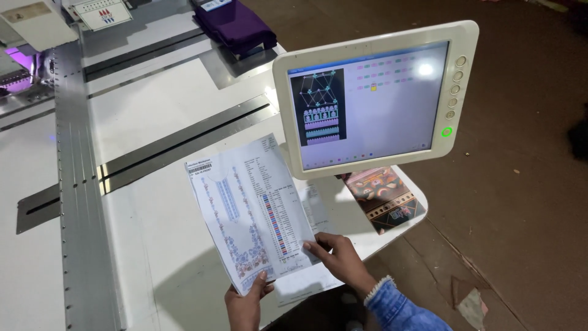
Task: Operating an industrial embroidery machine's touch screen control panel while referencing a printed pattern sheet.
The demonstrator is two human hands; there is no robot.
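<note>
Two bare hands hold a printed design sheet [250, 211] above the near edge of a white machine table [159, 245]. The left hand [246, 304] pinches the sheet's bottom corner between thumb and fingers, while the right hand [339, 257], in a blue denim sleeve [401, 309], pinches the sheet's right edge, thumb on top. The sheet is tilted, showing a drawn neckline pattern and a column of coloured bars. A second paper [312, 205] lies flat on the table beneath it, partly covered.

At the table's rounded right corner, a white-framed touchscreen [373, 98] stands tilted toward the person, lit, showing a dark pattern image on its left side and a green light on its frame. A patterned card [383, 197] in brown and orange lies just below the screen, near the table's right edge.

Grey metal rails [79, 202] run lengthwise and crosswise over the white surface. Folded purple fabric [236, 24] rests near the table's far edge, and a purple glow shows at the far left corner. A brown floor [520, 184], scuffed and bearing scraps of card [468, 300], spreads out to the right of the table.
</note>
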